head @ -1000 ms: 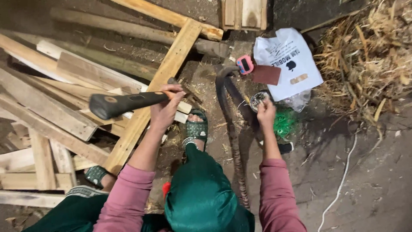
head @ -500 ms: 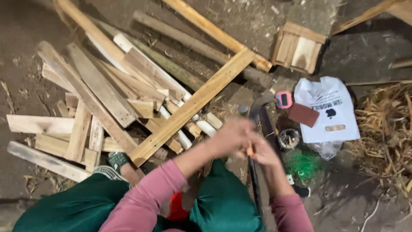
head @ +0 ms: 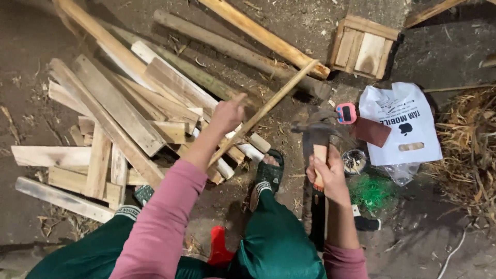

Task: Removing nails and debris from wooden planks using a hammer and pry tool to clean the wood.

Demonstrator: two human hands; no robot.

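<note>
Gripping hammer (head: 316, 135) by its handle in right hand (head: 325, 173), while left hand (head: 226, 114) is grasping a stick (head: 268, 108), angling it off the planks (head: 119, 111).

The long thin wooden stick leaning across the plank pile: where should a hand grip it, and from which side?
Probably the lower half of the thin stick, about where the left hand is now, coming from above and the person's side. It slants up and away, its far tip over a round pole, so the near end is closest and lifts clear of the planks. The right hand holds the hammer.
</note>
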